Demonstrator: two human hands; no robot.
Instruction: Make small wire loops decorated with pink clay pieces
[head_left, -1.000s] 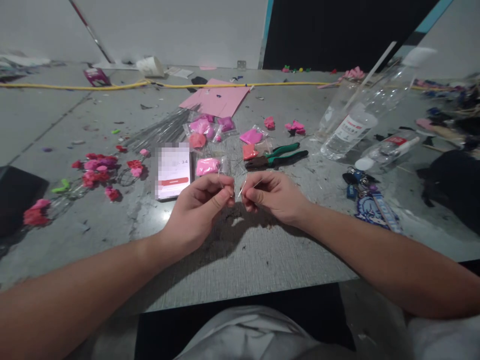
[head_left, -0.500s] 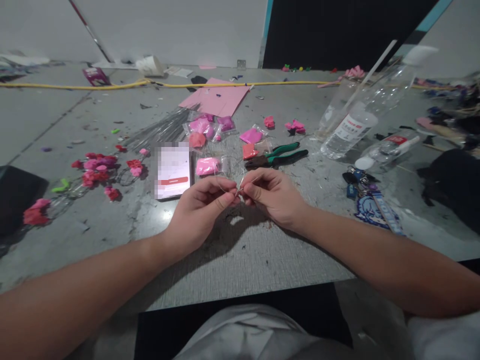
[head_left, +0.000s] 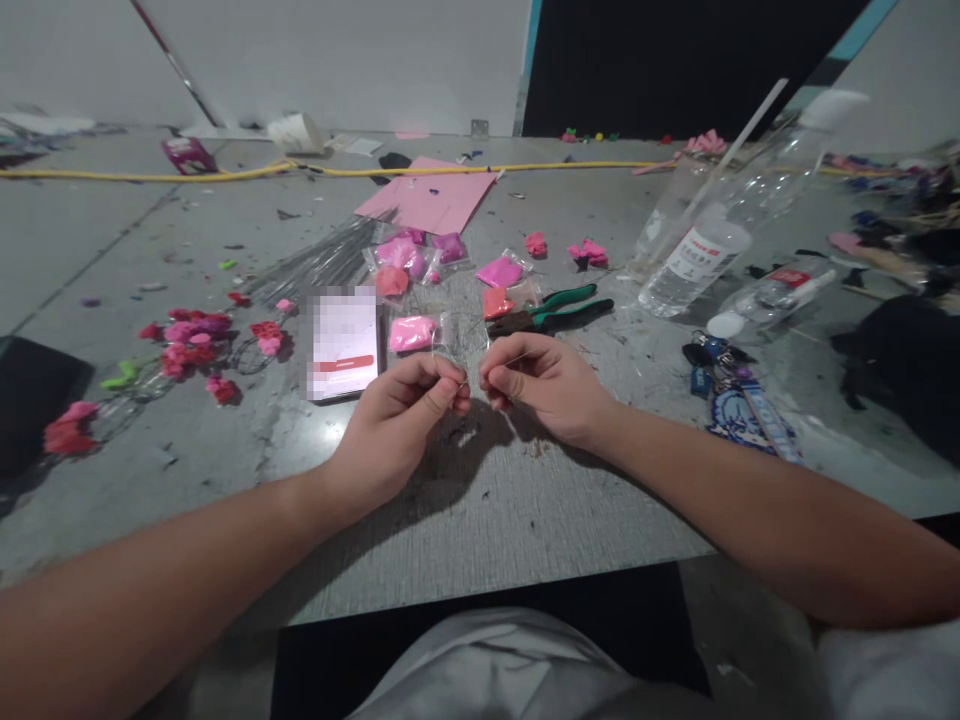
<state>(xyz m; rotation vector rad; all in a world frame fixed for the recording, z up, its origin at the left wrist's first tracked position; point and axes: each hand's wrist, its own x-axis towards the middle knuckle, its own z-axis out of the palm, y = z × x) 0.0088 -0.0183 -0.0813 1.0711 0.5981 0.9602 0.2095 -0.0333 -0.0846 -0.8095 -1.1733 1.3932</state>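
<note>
Grey table (head_left: 450,545) below. Left hand (head_left: 405,405) and right hand (head_left: 559,395) are near, apart, fingers pinched narrow. Green-handled pliers (head_left: 534,317) lie at right hand's 12 o'clock. Thin wire (head_left: 464,383) is in left fingers, right hand's 9 o'clock; can't tell what right fingers hold.

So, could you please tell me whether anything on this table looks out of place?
Yes: the smaller bottle at right lies on its side, while the larger bottle beside it stands; a white cup-like thing at the back also looks tipped.

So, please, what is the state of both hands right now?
Left hand: closed, pinching wire at the fingertips.
Right hand: closed, also pinching wire.
</note>
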